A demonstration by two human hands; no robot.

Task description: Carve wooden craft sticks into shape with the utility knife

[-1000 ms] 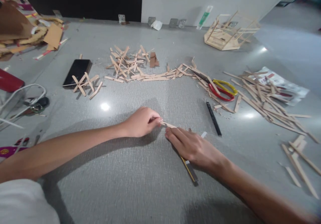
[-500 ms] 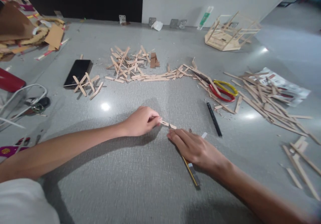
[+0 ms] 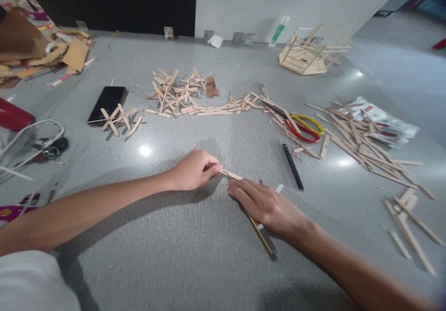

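My left hand [image 3: 193,169] is closed in a pinch on one end of a thin wooden stick [image 3: 230,175] that lies on the grey table [image 3: 174,255]. My right hand [image 3: 266,205] is closed around a yellow and black utility knife [image 3: 265,239], whose handle sticks out behind the palm. Its fingertips press down on the stick just right of my left hand. The knife's blade end is hidden under the fingers.
A black pen [image 3: 293,172] lies right of my hands. Red and yellow scissors [image 3: 304,126] sit among scattered sticks [image 3: 362,143]. More cut sticks [image 3: 181,92] lie farther back, a phone [image 3: 108,104] at the left, a stick frame [image 3: 308,50] at the back right.
The hands stay nearly in place on the stick. My right hand slid slightly left along it; the view shifted a little.
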